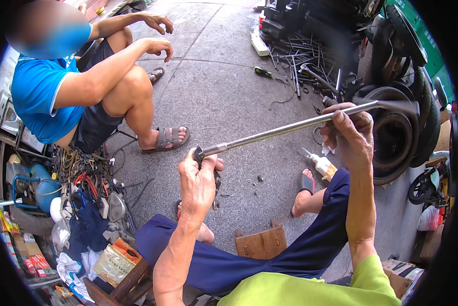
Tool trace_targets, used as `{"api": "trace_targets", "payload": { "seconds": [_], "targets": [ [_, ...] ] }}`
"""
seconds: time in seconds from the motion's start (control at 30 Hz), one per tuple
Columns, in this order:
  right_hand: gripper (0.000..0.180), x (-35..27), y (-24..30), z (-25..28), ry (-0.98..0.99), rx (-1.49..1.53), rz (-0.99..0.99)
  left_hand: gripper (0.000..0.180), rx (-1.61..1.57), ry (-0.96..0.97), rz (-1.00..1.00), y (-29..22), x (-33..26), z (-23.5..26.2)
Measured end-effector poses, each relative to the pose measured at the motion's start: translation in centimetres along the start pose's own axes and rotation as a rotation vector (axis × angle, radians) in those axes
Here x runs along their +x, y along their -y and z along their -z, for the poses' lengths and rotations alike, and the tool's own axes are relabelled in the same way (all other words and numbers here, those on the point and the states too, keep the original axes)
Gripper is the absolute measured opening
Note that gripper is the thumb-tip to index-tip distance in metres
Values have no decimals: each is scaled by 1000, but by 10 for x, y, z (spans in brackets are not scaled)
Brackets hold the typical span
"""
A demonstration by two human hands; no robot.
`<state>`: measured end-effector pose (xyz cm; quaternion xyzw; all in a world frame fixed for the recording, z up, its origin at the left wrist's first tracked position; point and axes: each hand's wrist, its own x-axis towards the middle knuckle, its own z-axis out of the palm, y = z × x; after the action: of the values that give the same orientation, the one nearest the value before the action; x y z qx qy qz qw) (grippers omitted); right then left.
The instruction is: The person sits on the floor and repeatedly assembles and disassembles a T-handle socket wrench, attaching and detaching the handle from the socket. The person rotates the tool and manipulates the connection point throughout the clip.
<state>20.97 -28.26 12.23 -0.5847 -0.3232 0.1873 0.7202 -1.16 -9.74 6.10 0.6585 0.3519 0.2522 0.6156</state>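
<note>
A grey concrete floor [224, 97] carries everything here. At its left edge a person in a blue shirt [35, 92] sits with knees up, forearms resting on them, grey sandals [170, 137] flat on the concrete. Along the right edge dark tyres [392, 137] stand stacked and leaning, and toward the far right corner lies a heap of thin metal rods and tools [300, 66]. The near left corner holds a tangle of wires, rags and small boxes [81, 214], with a blue canister [40, 183] just beside them.

The wearer, in dark blue shorts and a green top, sits at the near edge; a small wooden stool [262, 242] stands between the legs.

A long shiny metal rod [275, 131] runs slantwise above the middle of the floor, held in the air between both hands, low at the left and rising to the right. The left hand [198, 181] is closed tightly around the rod's lower end, where a dark fitting [198, 152] shows above the knuckles and a bit of metal hangs below the palm. The right hand [348, 135] is curled around the upper part, fingers wrapped over it, and the rod's dark tip pokes out past them toward the tyres.

A small white bottle with an orange band [321, 166] lies on the concrete just beside the wearer's right foot.
</note>
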Motion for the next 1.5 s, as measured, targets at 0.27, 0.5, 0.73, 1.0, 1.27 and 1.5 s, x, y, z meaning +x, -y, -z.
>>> {"api": "trace_targets", "payload": {
  "seconds": [0.27, 0.5, 0.73, 1.0, 1.27, 1.5],
  "targets": [
    [37, -3, 0, -16, -318, -143, 38, 18, -18, 40, 57, 3, -2, -7],
    [31, 1, -2, -5, -37, 21, -36, 17, -97, 68, 88, 5, -1, -10],
    [21, -1, -4, -4, 99, 4, -3, 18, -142, 30, 153, 12, 7, -3],
    [23, -4, -4, -13, -198, -157, 73, 20, -95, 78, 136, 10, 0, -8],
    [33, -1, 2, -19, -11, -144, 43, 19, -165, 107, 157, 10, 1, -10],
    [28, 3, -8, -8, 184, 105, -6, 22, -274, 110, 187, 14, 2, -9]
  ]
}}
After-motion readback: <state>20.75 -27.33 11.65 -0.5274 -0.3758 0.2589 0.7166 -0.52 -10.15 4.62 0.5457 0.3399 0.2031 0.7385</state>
